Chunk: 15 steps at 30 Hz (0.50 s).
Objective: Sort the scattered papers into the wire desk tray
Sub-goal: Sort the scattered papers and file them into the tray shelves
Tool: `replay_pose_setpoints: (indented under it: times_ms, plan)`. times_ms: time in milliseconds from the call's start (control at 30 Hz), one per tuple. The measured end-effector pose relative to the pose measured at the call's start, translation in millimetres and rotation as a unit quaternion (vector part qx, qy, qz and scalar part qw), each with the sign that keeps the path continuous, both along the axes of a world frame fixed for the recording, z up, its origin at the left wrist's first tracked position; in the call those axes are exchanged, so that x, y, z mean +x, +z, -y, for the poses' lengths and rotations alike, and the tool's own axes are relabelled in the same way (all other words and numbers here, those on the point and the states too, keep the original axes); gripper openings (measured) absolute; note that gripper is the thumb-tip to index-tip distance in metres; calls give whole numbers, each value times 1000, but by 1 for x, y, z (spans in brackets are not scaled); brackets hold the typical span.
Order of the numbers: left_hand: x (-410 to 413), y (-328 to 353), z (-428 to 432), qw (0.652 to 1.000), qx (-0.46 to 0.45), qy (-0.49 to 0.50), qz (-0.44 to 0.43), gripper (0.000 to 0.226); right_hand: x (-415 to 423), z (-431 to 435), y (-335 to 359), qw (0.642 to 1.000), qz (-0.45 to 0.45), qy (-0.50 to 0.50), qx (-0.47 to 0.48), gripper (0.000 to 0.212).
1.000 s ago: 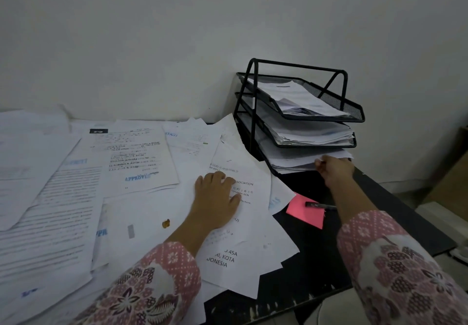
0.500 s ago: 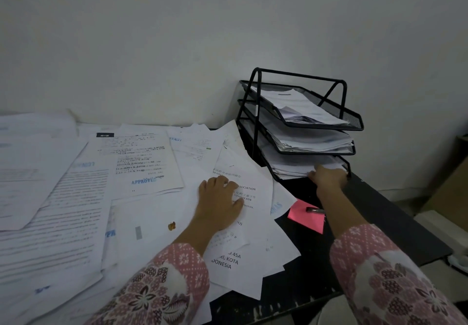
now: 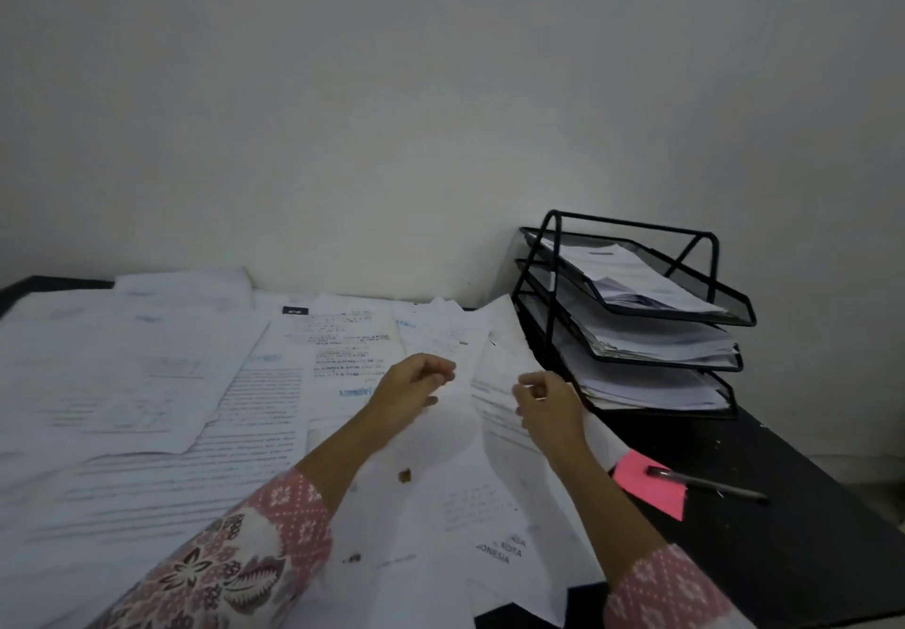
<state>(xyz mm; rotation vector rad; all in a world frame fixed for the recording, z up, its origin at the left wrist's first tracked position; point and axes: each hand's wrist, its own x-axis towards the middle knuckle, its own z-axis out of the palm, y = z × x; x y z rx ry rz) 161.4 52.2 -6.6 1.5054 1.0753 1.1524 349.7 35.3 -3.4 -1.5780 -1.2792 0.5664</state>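
- Sprawled across the black desk (image 3: 808,555), left of both hands and under them: scattered papers (image 3: 147,408), overlapping white printed sheets, edges fanned every which way.
- Stood just right of the right hand, hard against the white wall (image 3: 440,114): wire desk tray (image 3: 548,295), black, three tiers, a stack of paper in each, top stack the thinnest.
- Came in from the bottom edge: two arms in pink patterned sleeves (image 3: 230,565), forearms bare.
- Hovered over the middle of the spread: left hand (image 3: 409,386), fingers curled in toward the palm; whether a sheet edge sat between fingertips and thumb, could not tell through the blur.
- Sat close to the right of that one, a little apart, near the lowest tier's front corner: right hand (image 3: 543,403), fingers curled too, thumb tucked at the front; grip on anything equally unclear.
- Lay between and beneath both hands: one angled white sheet (image 3: 494,383) with faint print lines.
- Rested behind and to the right of the right wrist: pink sticky note (image 3: 646,481) on bare desk.
- Lay across that note's far corner, pointing further right: black pen (image 3: 710,484).
- Small brown speck (image 3: 404,475) on the paper below the left wrist; too small to tell.
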Motion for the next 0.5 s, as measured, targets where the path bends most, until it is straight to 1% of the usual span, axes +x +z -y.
replay_pose_setpoints:
  times_ms: [67, 167, 233, 300, 367, 433, 500]
  plan:
    - [-32, 1, -2, 998, 25, 31, -43, 24, -19, -5, -1, 999, 30, 31, -32, 7]
    - [-89, -2, -1, 987, 61, 92, -114, 28, -54, -16, -4, 992, 82, 76, -61, 18]
    - [-123, -5, 1, 976, 75, 131, -156, 31, -75, -22, -5, 985, 129, 93, -66, 26]
    - [-151, -10, 5, 960, 89, 177, -198, 29, -93, -29, -7, 982, 153, 93, -66, 29]
    - [-176, -16, 5, 934, 110, 238, -244, 26, -111, -38, -10, 980, 168, 75, -70, 34]
    - [-192, -21, 3, 894, 121, 303, -308, 21, -126, -46, -11, 976, 189, 46, -94, 44]
    - [-203, -26, 0, 852, 102, 351, -375, 21, -138, -52, -10, 960, 241, 20, -139, 58]
